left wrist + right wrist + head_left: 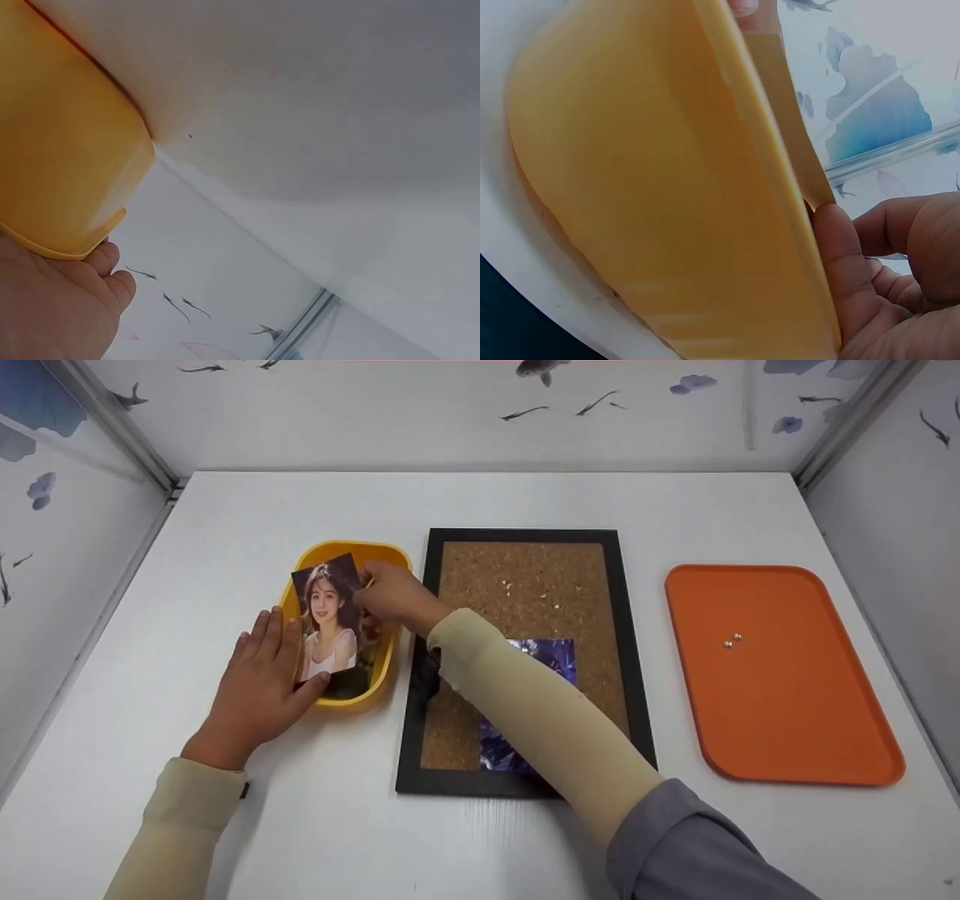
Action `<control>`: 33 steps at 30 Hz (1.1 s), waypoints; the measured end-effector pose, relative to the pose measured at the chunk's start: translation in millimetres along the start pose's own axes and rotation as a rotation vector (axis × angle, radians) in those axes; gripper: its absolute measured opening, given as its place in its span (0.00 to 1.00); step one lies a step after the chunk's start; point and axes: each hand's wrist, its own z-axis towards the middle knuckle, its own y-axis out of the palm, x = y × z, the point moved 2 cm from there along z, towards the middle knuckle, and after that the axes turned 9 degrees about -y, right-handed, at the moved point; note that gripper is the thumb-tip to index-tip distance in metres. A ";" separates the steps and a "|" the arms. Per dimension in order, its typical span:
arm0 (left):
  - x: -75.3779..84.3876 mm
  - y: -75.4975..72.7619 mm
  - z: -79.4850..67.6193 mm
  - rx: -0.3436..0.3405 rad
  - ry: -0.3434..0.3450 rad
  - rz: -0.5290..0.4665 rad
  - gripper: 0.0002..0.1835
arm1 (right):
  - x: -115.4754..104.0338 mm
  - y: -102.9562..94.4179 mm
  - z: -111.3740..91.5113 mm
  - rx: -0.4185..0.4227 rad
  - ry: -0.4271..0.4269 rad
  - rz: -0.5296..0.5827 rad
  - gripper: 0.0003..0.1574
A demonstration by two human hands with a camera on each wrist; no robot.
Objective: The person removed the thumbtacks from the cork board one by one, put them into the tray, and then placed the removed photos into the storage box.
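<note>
Right grip (394, 592) pinches photo (328, 622) | left grip (259, 682) uncurled, fingers straight against yellow basin (354, 702)

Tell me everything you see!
White table: one, white, underneath
Yellow plastic tub: one, yellow, left
Glossy portrait photo: one, multicoloured, over tub
Dark thing: count unclear, blackish, in tub
Framed cork board: one, black/brown, middle
Rectangular picture: seemingly one, purple, on board
Tiny shiny bits: several, gold, on board
Flat rectangular tray: one, orange, right
Tiny metallic bits: two, silvery, on tray
Fish-patterned panels: three, white, around
Left hand: one, beige-sleeved, touching tub
Right hand: one, beige-sleeved, pinching photo
Grey sleeve: one, grey, lower right
</note>
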 end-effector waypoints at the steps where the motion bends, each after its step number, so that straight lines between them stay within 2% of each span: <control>1: -0.1 0.0 0.1 -0.002 -0.004 0.001 0.47 | 0.3 0.0 0.3 0.002 0.007 0.005 0.03; 15: -2.3 2.9 -0.9 -0.017 -0.020 -0.008 0.48 | 3.3 -0.1 -0.1 0.014 0.012 -0.018 0.04; 26: -1.8 2.3 0.4 -0.017 -0.021 -0.016 0.48 | -1.8 1.7 -4.1 -0.059 0.003 -0.069 0.04; 30: -1.6 2.8 0.1 -0.010 -0.020 -0.017 0.49 | -2.4 3.6 -5.2 -0.075 -0.024 -0.136 0.05; 33: -1.4 4.2 0.2 0.000 -0.019 -0.020 0.48 | -1.4 6.3 -6.0 -0.077 -0.073 -0.230 0.06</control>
